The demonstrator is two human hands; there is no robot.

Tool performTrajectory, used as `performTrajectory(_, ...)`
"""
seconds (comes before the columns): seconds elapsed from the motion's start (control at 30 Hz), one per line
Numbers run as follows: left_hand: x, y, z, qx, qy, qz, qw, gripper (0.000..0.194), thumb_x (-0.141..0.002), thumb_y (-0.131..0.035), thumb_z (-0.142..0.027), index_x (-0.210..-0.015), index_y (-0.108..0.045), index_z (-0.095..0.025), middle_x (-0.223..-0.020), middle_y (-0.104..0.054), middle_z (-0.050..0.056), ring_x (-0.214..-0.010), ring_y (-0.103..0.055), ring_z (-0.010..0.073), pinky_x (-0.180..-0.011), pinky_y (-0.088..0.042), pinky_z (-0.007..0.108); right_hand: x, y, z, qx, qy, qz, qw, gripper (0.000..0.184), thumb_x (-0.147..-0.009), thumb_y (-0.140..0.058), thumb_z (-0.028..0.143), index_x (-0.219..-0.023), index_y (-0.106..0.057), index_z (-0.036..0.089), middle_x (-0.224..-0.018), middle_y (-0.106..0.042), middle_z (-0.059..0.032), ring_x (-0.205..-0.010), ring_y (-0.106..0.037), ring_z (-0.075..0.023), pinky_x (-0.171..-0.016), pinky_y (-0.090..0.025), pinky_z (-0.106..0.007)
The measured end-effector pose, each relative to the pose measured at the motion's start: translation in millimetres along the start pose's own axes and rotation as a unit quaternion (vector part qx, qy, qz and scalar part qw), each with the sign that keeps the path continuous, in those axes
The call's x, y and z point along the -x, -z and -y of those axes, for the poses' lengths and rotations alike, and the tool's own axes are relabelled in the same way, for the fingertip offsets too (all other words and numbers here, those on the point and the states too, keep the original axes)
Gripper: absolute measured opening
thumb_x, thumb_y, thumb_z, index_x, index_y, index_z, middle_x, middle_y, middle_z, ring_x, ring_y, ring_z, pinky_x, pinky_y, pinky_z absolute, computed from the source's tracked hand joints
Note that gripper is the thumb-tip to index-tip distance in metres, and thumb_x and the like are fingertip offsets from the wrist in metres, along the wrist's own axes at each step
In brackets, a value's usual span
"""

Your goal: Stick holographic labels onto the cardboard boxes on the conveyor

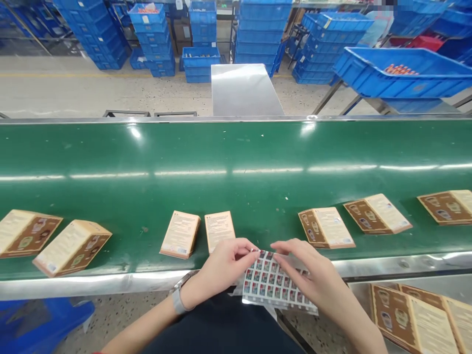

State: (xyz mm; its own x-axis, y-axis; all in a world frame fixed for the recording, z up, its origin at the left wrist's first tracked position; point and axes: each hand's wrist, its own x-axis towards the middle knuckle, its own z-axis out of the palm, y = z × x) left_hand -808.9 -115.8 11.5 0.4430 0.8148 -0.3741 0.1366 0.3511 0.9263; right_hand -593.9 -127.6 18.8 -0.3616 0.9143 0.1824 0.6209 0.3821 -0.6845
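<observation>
A sheet of small printed stickers [271, 280] lies in front of my body at the near edge of the belt. My left hand [224, 263], with a watch on the wrist, pinches its upper left corner between thumb and fingers. My right hand [309, 268] grips the right side, thumb near the top row and fingers curled about the edge. Just beyond my left hand stands a cream carton [220, 227], partly covered by that hand. Another carton [180, 234] is to its left. Right of my right hand sits a brown and cream carton [326, 227].
More cartons stand on the green conveyor belt [184, 147], at left [73, 246] and right [378, 214]. Several cartons [413, 314] rest on a metal side table at lower right. Beyond the belt are stacked blue crates [261, 29] and a blue bin [405, 73] holding orange items.
</observation>
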Motion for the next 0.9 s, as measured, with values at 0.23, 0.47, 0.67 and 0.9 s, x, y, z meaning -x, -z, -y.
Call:
performTrajectory(0.23,5,2.0,5,-0.002,-0.014,-0.055,0.998,0.031,-0.087,-0.055,-0.041,-0.07,-0.058,-0.016,-0.058,-0.051,-0.002,-0.057,-0.043,0.0119,-0.055,-0.034,0.024,-5,-16,15,0.095,0.129,-0.077,0.984,0.015,-0.097,-0.057,0.012,-0.102,-0.067,0.022,-0.099,-0.074,-0.007,-0.094,-0.067,-0.024,-0.085,-0.05,-0.038)
performTrajectory(0.47,23,9.0,8,-0.073,-0.036,-0.03,0.996,0.022,-0.093,-0.052,-0.031,-0.082,-0.066,-0.017,-0.076,-0.072,0.003,-0.068,-0.062,0.0153,-0.062,-0.044,0.023,-3,-23,17,-0.176,-0.183,-0.126,0.959,0.018,-0.092,-0.064,0.039,-0.082,-0.068,0.024,-0.105,-0.074,-0.0079,-0.098,-0.069,-0.0259,-0.081,-0.056,-0.036)
performTrajectory(0.67,36,20.5,22,-0.163,-0.109,0.1,0.975,0.012,-0.092,-0.058,-0.019,-0.085,-0.068,-0.019,-0.151,-0.052,0.009,-0.123,-0.065,0.0252,-0.093,-0.051,0.028,-21,-52,8,-0.312,-0.356,-0.147,0.868,0.041,-0.073,-0.077,0.059,-0.086,-0.076,0.02,-0.123,-0.071,-0.0125,-0.109,-0.066,-0.0313,-0.09,-0.055,-0.042)
performTrajectory(0.9,25,11.9,32,-0.293,-0.133,0.122,0.939,0.013,-0.091,-0.059,-0.017,-0.079,-0.064,-0.019,-0.157,-0.042,0.004,-0.086,-0.075,0.0194,-0.076,-0.054,0.027,-27,-70,6,-0.302,-0.384,-0.233,0.841,0.038,-0.071,-0.076,0.056,-0.077,-0.072,0.018,-0.119,-0.071,-0.0135,-0.1,-0.068,-0.0303,-0.076,-0.057,-0.037)
